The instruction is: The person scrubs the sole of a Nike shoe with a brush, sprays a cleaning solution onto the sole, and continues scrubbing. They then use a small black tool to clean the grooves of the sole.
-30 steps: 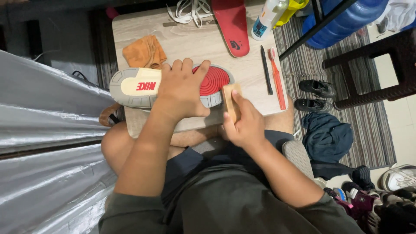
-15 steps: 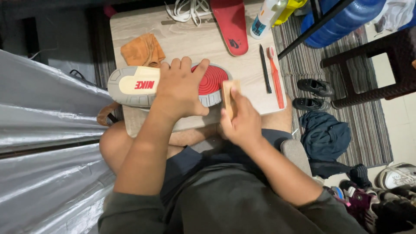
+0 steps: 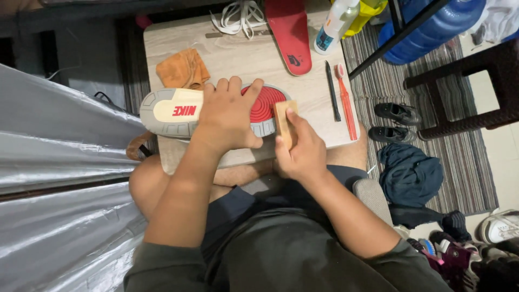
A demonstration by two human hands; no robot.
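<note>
A: Right hand [image 3: 305, 151] first, nearest to us. We see it closed around a small wooden-backed brush [image 3: 285, 123], fingers wrapped on it, brush set against the toe end of the sneaker [image 3: 216, 111].

B: Left hand [image 3: 230, 116]?

A: Spread flat, palm down across the middle of the sole, pinning the shoe. Sneaker lies sole-up on the bench [image 3: 238, 65], heel to our left, red tread at the toe just beside the brush.

B: Risks, as we judge them?

A: Shoe sits near the bench's front edge, over the lap. If the left hand lets up while the brush pushes sideways, we think the shoe could skate or tip off. Brush is held short too, so knuckles could scrape the tread, and bristles could catch the left thumb, which lies close.

B: Further out?

A: Orange cloth [image 3: 183, 69] just behind the heel. Red insole [image 3: 291, 35] and white laces [image 3: 240, 16] at the far edge, spray bottle [image 3: 336, 24] beside them. Black pen-like tool [image 3: 332, 91] and red toothbrush [image 3: 346, 100] lie side by side at the bench's right, near enough that a wide elbow swing could knock them to the striped rug [image 3: 459, 157].
</note>
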